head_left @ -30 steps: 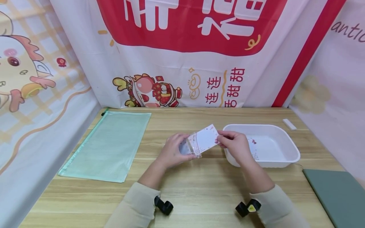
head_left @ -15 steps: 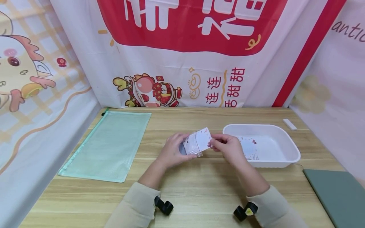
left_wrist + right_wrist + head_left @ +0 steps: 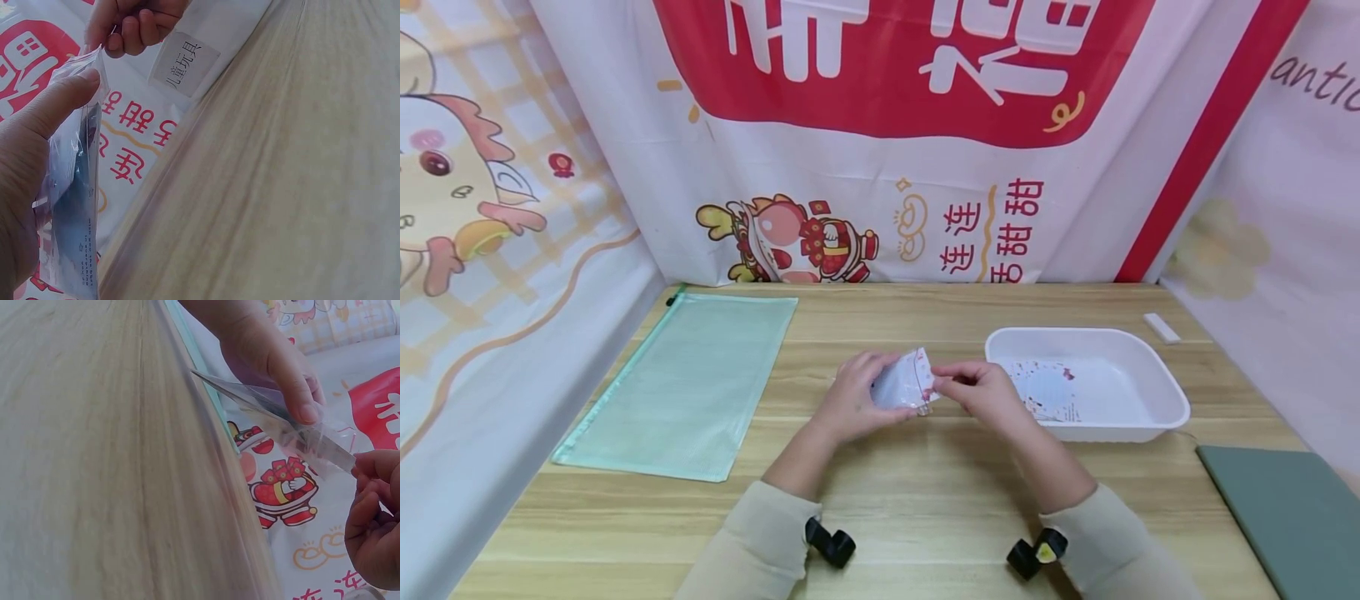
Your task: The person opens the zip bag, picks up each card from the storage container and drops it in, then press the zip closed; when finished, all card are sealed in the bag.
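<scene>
Clear plastic sleeve, white red-printed card

Mint pouch flat at left; white block back right; green board front right

Table: wood-grain top, pale brown, streaks running left to right. Far wall: white cloth, creased; large red panel, white characters, at top; cartoon figure below left, red characters below right; red stripe at right edge. Left wall: white cloth, tan checks, cartoon creature, brown wavy line. Right wall: pale cloth, faint yellow flower, dark lettering partly in view. Light: even; soft shadows on the table.
</scene>
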`<move>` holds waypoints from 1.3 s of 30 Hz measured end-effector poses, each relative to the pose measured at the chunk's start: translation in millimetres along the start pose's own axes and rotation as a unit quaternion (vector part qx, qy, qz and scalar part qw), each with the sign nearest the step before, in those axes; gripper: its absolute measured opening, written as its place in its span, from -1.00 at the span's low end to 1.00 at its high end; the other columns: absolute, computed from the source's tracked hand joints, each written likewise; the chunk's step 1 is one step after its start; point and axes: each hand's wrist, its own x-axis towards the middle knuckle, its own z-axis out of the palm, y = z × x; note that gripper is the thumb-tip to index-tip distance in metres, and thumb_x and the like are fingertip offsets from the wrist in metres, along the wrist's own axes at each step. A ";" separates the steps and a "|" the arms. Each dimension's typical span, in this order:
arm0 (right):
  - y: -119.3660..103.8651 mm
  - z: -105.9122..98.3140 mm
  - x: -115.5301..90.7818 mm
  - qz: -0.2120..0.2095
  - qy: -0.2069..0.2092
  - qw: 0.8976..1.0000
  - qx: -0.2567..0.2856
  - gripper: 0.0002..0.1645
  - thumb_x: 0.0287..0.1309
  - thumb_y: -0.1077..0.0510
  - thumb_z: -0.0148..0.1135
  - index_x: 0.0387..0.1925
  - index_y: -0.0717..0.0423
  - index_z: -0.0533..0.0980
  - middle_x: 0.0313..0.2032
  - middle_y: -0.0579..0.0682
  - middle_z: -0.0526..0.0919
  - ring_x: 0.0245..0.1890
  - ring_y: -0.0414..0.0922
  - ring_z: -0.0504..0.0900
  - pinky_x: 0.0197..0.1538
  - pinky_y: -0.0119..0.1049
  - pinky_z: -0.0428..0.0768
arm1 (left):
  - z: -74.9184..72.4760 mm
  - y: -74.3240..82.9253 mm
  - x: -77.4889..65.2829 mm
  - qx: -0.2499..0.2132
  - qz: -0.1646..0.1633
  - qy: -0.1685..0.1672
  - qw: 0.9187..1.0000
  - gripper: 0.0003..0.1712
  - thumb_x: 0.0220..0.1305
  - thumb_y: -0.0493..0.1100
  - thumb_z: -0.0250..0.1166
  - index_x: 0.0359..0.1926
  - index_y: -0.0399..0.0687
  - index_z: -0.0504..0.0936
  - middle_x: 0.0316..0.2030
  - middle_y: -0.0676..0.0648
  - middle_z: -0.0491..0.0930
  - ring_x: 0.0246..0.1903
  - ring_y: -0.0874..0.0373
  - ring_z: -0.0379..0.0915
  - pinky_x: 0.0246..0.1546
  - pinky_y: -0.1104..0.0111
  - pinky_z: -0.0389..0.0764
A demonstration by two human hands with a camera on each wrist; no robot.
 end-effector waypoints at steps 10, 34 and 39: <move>5.5 16.3 8.5 -0.021 -0.036 0.998 -0.040 -0.69 0.09 0.22 0.38 -0.10 0.25 0.67 -0.54 -0.15 0.54 -0.45 -0.22 0.42 -0.43 -0.47 0.40 | -0.4 0.6 -1.0 -0.007 -0.012 -0.004 1.000 -0.09 -0.08 0.20 0.53 0.30 0.00 0.46 0.16 -0.09 0.51 0.09 0.00 0.42 0.06 0.10 0.46; -0.7 -62.9 16.7 0.013 0.018 0.994 -0.108 -0.57 0.24 0.01 0.29 0.07 0.14 0.61 -0.27 -0.04 0.66 -0.37 -0.21 0.49 -0.31 -0.39 0.54 | 3.8 -4.3 -2.1 -0.009 -0.002 0.001 1.000 -0.10 -0.10 0.18 0.53 0.27 -0.03 0.49 0.13 -0.09 0.55 0.12 -0.02 0.45 0.24 0.02 0.38; 11.6 -107.3 24.1 0.083 0.002 0.982 -0.170 -0.42 0.28 -0.15 0.21 0.22 0.05 0.51 -0.06 0.12 0.60 -0.17 -0.01 0.50 -0.16 -0.23 0.60 | 5.0 -5.2 -2.3 -0.015 -0.007 0.001 1.000 -0.10 -0.11 0.20 0.53 0.27 -0.01 0.49 0.13 -0.08 0.55 0.13 -0.02 0.45 0.23 0.01 0.39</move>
